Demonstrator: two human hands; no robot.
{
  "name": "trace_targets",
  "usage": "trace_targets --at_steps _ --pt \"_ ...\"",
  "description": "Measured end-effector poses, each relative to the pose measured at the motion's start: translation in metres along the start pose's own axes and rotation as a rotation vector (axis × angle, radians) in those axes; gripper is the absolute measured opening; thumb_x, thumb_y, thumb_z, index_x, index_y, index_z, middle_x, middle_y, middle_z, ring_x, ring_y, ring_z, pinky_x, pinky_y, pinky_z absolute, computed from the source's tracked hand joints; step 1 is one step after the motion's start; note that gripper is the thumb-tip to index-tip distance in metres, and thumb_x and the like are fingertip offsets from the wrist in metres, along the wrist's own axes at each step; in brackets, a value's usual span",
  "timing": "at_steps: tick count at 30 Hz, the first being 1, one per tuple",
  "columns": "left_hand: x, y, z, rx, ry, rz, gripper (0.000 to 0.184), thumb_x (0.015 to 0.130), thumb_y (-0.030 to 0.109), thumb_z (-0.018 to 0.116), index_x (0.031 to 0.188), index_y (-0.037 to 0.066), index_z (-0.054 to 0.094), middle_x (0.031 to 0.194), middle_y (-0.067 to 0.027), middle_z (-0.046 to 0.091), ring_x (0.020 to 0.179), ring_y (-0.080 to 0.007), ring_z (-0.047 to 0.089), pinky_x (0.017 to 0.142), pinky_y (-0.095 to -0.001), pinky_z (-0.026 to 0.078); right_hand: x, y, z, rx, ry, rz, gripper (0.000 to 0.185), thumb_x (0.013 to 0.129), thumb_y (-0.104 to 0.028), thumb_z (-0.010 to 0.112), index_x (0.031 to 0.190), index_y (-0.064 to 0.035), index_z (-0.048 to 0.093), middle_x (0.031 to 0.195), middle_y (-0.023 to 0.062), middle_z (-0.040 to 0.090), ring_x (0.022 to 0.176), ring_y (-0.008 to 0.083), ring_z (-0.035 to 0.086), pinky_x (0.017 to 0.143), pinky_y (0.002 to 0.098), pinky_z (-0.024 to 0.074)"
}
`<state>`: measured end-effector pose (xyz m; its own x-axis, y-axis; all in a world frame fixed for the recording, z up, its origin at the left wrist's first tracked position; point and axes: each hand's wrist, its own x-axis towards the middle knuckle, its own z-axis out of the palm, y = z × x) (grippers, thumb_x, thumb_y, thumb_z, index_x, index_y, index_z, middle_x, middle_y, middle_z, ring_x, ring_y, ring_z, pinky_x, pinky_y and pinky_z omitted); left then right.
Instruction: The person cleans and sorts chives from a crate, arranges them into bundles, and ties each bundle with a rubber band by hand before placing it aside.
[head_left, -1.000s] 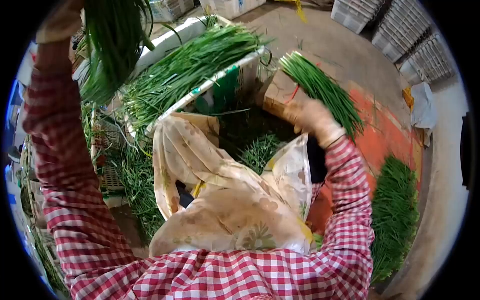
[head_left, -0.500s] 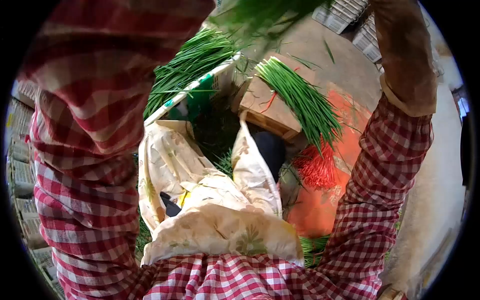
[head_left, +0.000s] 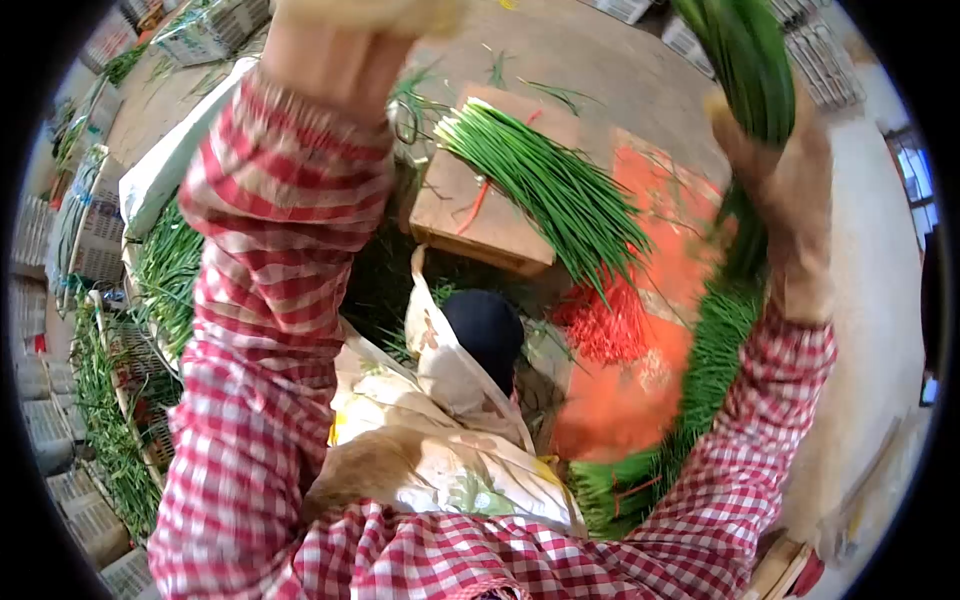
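In the upper right, my right hand is closed around a bunch of long green chives, lifted and smeared by motion. My left hand is at the top edge, blurred, and its fingers are cut off from sight. Between them a bunch of chives with pale ends lies across a wooden block. A red tie runs beneath this bunch. Beside the block, a heap of red ties rests on an orange sheet.
More chives lie along the right of the sheet, and a tied bundle sits near my lap. At left are loose chives and crates. My pale apron covers my lap, with a dark shoe beyond.
My right hand has come down into view at the right with the chives. My left arm has shifted, bringing its wrist into view. The view has turned, showing more crates at left.
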<state>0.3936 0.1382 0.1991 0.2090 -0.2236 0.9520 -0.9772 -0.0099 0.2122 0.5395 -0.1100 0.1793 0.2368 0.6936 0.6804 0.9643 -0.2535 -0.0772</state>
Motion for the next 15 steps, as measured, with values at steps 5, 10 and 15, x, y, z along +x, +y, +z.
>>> trace_targets --at_steps 5,10,15 --pt "-0.201 -0.062 0.002 0.248 0.594 -0.623 0.044 0.096 0.032 0.047 0.131 0.006 0.044 0.123 -0.0047 0.052 0.103 -0.0128 0.054 0.086 -0.0277 0.048 -0.074 0.056 0.041 -0.004 -0.273 0.605 0.048 0.073 -0.016 0.063 0.119 -0.0052 0.055 0.089 0.0124 0.064 0.081 0.0175 0.06 0.074 0.031 0.0474" --pt "-0.353 -0.089 0.123 -0.146 0.956 -1.059 0.043 0.099 0.035 0.039 0.124 0.002 0.054 0.119 -0.0093 0.06 0.108 -0.0193 0.057 0.096 -0.0304 0.043 -0.091 0.089 0.103 0.137 -0.375 0.603 0.056 0.075 -0.029 0.069 0.125 -0.0095 0.05 0.098 0.0153 0.066 0.092 0.0295 0.065 0.076 0.0381 0.05" --pt "-0.387 -0.046 0.123 1.048 -0.123 -1.623 0.053 0.095 0.04 0.043 0.142 0.019 0.034 0.147 -0.0086 0.033 0.139 -0.0231 0.024 0.111 -0.0514 0.012 -0.079 0.1 0.157 -0.019 -0.565 0.576 0.056 0.074 -0.028 0.069 0.123 -0.0089 0.051 0.103 0.0179 0.064 0.096 0.0349 0.062 0.08 0.0431 0.0499"
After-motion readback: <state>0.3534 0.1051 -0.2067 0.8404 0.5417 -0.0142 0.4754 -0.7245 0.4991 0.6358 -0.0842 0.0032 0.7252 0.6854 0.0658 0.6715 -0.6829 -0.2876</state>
